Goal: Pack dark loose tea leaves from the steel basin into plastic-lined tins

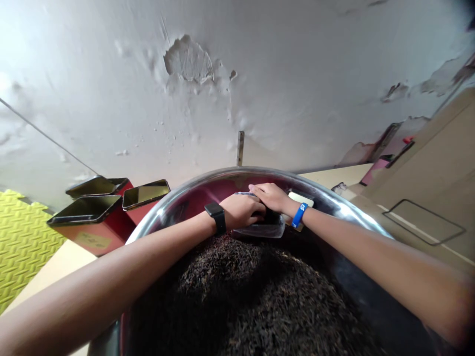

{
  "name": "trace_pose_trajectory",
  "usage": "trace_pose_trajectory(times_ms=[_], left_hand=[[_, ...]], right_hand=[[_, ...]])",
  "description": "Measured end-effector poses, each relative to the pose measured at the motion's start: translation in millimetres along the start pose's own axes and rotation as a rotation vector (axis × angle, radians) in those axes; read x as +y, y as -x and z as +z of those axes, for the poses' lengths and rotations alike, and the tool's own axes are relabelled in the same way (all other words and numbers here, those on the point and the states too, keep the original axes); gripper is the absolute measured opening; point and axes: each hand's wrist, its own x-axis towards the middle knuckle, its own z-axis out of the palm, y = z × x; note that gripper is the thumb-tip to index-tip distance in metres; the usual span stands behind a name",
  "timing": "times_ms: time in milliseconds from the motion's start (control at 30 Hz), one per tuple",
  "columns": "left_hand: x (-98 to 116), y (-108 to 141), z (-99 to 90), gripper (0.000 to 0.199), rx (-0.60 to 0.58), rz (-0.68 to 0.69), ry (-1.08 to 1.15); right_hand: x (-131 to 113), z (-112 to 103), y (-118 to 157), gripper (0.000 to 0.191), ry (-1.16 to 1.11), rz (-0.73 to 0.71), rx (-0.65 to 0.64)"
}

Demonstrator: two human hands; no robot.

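A big shiny metal basin (270, 170) holds a heap of dark, dry, twisted leaves (256, 287) that look like loose tea. At the basin's far side, a clear plastic container (263, 231) rests by the heap, its back part covered by my hands. My left hand (243, 210), wearing a black watch, has its fingers curled over the container. My right hand (273, 198), with a blue wristband, lies against the left one, its fingers bent at the container's far edge; its lower fingers are hidden. A cream-coloured object (301, 199) shows behind my right wrist, partly covered.
Several red, open-topped tins (89, 222) stand left of the basin on a pale surface (48, 282). Yellow foam matting (22, 247) lies farther left. Behind rises a white wall (282, 74) with peeling paint. A beige panel (434, 188) and a pink item (374, 170) are on the right.
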Motion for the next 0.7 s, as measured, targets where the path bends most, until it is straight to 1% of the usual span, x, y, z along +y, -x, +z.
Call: trace_pose_trajectory(times_ms=[133, 367, 533, 700], left_hand=[[-0.9, 0.3, 0.3, 0.016, -0.001, -0.004, 0.001], [-2.2, 2.0, 0.6, 0.017, 0.010, -0.002, 0.004], [-1.8, 3.1, -4.1, 0.018, 0.014, 0.003, 0.009], [-2.6, 3.4, -11.0, 0.017, 0.039, -0.028, 0.045]], right_hand=[[0.4, -0.4, -0.9, 0.049, -0.004, -0.027, 0.007], [-1.1, -0.4, 0.1, 0.050, -0.009, 0.008, -0.003], [-1.1, -1.2, 0.1, 0.051, -0.015, -0.016, 0.006], [1.2, -0.7, -1.1, 0.053, -0.035, 0.004, 0.007]])
